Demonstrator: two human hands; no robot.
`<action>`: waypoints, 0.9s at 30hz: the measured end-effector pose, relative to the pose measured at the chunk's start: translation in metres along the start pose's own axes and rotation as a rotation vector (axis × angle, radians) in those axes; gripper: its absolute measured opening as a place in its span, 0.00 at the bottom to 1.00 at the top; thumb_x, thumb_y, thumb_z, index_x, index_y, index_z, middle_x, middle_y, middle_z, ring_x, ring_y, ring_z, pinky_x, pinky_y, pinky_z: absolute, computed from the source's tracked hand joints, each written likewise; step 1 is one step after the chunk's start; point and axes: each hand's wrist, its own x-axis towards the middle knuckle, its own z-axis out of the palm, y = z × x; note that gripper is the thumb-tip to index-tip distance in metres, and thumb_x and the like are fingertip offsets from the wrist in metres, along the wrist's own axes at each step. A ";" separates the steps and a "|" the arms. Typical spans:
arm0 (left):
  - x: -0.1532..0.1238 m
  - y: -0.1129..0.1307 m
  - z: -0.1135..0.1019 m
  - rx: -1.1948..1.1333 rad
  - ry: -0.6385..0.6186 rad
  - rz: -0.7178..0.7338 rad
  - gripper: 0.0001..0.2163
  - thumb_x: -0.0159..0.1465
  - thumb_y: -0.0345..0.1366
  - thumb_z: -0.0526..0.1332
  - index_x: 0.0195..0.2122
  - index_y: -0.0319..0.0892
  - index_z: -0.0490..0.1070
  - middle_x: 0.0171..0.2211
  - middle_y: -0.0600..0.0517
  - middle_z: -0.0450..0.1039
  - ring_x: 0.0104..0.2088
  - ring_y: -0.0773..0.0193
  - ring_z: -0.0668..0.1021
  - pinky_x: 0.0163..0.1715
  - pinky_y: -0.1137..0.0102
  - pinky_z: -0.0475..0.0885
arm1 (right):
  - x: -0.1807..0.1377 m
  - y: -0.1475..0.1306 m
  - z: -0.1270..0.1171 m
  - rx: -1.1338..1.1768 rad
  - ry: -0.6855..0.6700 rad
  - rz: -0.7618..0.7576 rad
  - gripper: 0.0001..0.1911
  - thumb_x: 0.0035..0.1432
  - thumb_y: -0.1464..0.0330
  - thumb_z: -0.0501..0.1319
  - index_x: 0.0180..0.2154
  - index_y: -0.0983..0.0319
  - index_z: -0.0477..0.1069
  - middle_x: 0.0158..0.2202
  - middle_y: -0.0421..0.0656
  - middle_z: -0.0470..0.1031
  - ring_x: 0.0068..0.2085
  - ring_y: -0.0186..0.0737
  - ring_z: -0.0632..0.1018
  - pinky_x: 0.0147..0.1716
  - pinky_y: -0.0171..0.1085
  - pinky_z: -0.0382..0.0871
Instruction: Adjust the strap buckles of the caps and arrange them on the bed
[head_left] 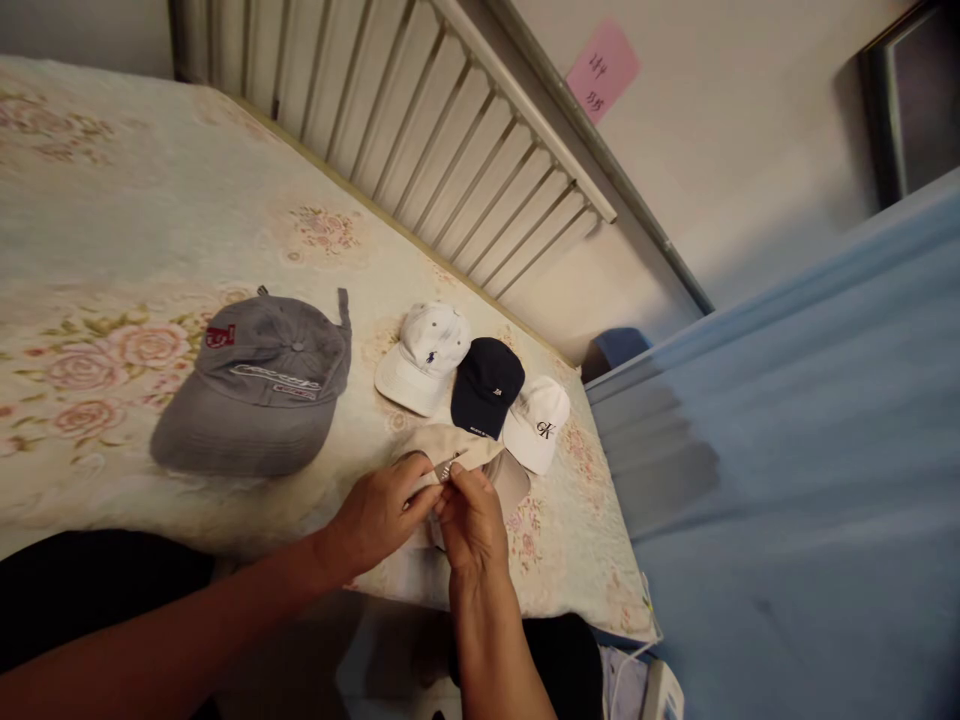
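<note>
A beige baseball cap [441, 440] is between my hands, its band turned toward me. My left hand [381, 512] pinches the band from the left. Thumb and fingers of my right hand [474, 520] are closed on the same band, close to a small grey patch with light marks that I cannot read. Part of the cap is hidden behind my fingers. Just beyond it sit a white cap with a small dark emblem [426, 355], a navy cap [489, 385] and a white cap with black letters [538, 425].
A grey cap [262, 385] lies to the left on the floral bedspread [322, 180]. A metal railing [420, 130] runs along the far edge. On the right hangs a blue curtain [795, 430]. A pink note [602, 70] is on the wall.
</note>
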 end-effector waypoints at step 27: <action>0.001 0.004 -0.004 -0.044 -0.033 0.003 0.09 0.66 0.37 0.48 0.31 0.43 0.64 0.27 0.54 0.69 0.29 0.64 0.72 0.32 0.70 0.64 | 0.003 -0.003 -0.004 0.019 0.014 -0.062 0.08 0.46 0.69 0.69 0.27 0.63 0.71 0.25 0.37 0.76 0.26 0.29 0.75 0.26 0.28 0.71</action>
